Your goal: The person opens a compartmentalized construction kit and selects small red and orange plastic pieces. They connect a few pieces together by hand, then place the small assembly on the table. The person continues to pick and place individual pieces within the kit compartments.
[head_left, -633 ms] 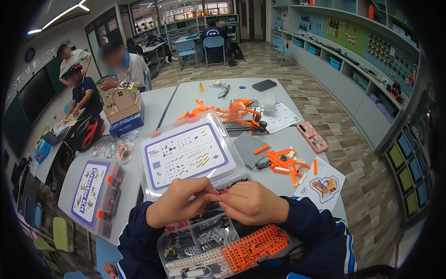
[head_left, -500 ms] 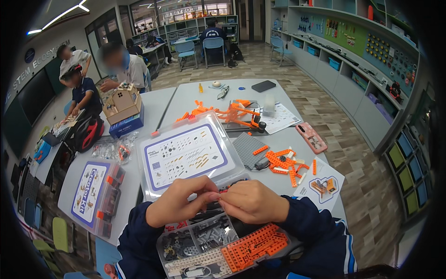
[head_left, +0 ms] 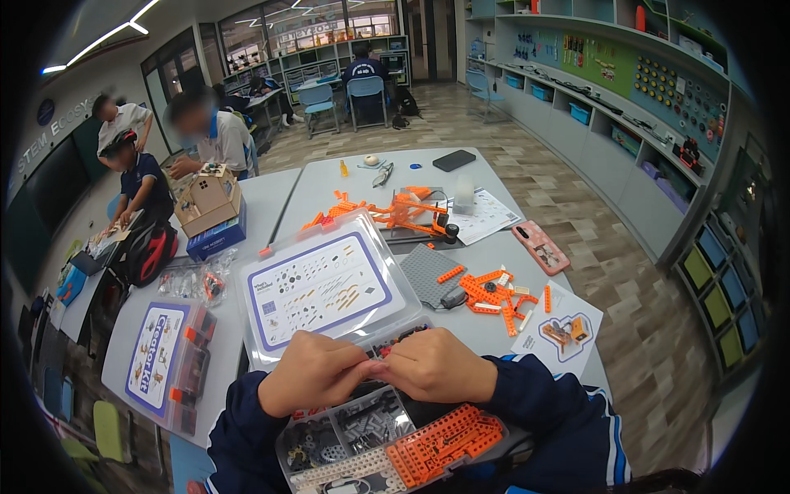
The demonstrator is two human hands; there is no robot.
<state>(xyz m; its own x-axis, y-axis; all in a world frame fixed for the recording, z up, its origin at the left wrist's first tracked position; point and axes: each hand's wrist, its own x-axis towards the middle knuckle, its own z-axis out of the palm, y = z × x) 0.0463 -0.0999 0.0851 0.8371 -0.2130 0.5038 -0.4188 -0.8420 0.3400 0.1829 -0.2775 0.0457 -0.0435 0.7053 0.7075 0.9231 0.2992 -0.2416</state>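
My left hand and my right hand meet above an open parts box, fingertips pinched together. Whatever small piece they grip is covered by the fingers. Beneath them, the clear compartment box holds orange perforated plates, white beams, grey connectors and dark gears. Its raised lid leans away behind my hands, with a printed parts sheet inside.
Right of the lid lie a grey baseplate, loose orange beams, a phone and a picture card. An orange built model stands farther back. At left are a closed kit box and a wooden house model. Several people work beyond.
My hands have closed in tighter, with the fingers now more curled and pressed together. The whole view has shifted slightly, moving the table things a little left in the picture.
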